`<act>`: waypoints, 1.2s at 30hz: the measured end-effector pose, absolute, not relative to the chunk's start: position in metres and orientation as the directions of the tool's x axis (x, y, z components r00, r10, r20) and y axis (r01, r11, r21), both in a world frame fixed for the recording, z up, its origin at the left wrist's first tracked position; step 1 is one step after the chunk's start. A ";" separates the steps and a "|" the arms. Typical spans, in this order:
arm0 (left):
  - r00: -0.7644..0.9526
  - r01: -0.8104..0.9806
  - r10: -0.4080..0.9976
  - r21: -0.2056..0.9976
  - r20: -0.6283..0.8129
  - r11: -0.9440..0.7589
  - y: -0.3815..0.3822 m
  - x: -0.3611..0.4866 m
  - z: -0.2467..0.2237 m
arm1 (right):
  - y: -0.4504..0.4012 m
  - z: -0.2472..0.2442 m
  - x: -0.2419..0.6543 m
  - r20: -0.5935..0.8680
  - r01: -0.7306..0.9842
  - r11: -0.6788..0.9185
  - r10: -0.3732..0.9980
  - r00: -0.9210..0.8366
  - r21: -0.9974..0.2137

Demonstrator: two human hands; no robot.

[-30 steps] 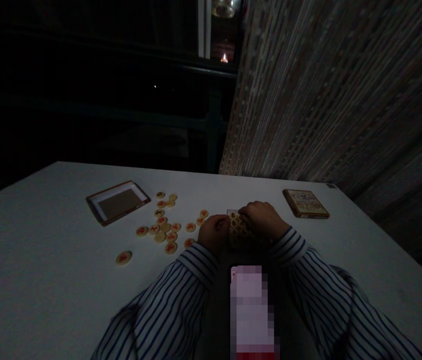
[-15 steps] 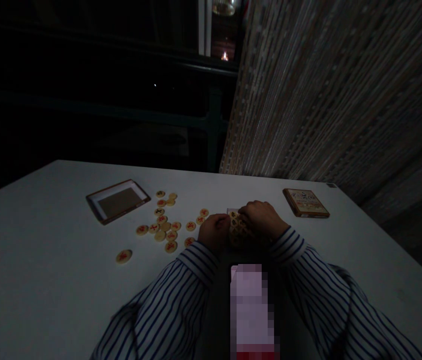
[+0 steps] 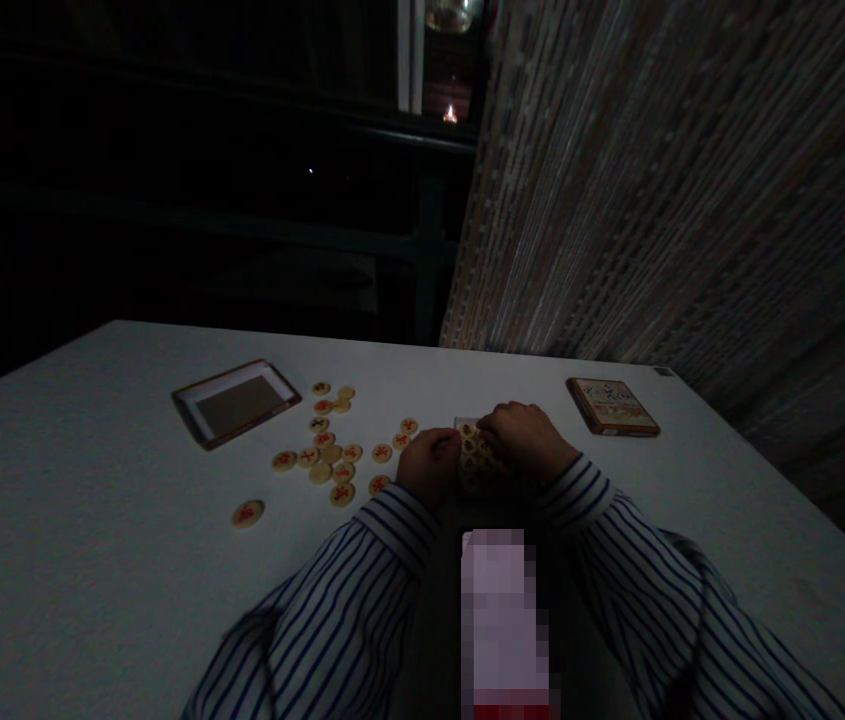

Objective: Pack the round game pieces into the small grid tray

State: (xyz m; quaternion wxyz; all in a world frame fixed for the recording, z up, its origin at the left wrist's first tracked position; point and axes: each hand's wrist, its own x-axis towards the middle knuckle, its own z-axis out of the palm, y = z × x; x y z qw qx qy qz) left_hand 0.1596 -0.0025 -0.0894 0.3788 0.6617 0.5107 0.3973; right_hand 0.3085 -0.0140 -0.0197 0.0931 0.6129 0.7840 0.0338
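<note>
Head view: the left hand (image 3: 428, 467) and right hand (image 3: 528, 438) sit close together at both sides of the packed round pieces (image 3: 471, 452), short of the worktop's (image 3: 114, 560) far edge; too dark to tell if they grip. A hard push could pop pieces loose. The left cuff (image 3: 390, 522), just beside a loose piece (image 3: 378, 484), could knock it away.

The left hand (image 3: 426, 468) and right hand (image 3: 528, 438) flank closely packed xiangqi pieces (image 3: 474, 456). Left of this grip, loose xiangqi discs (image 3: 342, 493) lie scattered, an open shallow box (image 3: 238, 406) past them; right of it sits a flat printed box (image 3: 615, 408), and nearer the body a lit phone (image 3: 503, 620).
</note>
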 end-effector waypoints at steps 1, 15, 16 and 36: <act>0.162 0.384 0.977 0.903 0.140 -0.194 -0.003 0.160 -0.089 | -0.014 -0.020 0.309 -0.102 0.955 0.247 0.967 -0.232 0.167; 0.151 0.389 0.979 0.903 0.135 -0.184 -0.004 0.159 -0.086 | -0.014 -0.018 0.315 -0.042 0.958 0.245 0.969 -0.242 0.148; 0.158 0.380 0.978 0.906 0.135 -0.187 -0.003 0.159 -0.086 | -0.014 -0.017 0.316 -0.037 0.960 0.237 0.972 -0.234 0.147; 0.146 0.391 0.982 0.905 0.119 -0.167 -0.003 0.160 -0.086 | -0.010 -0.025 0.318 -0.103 0.957 0.251 0.966 -0.238 0.144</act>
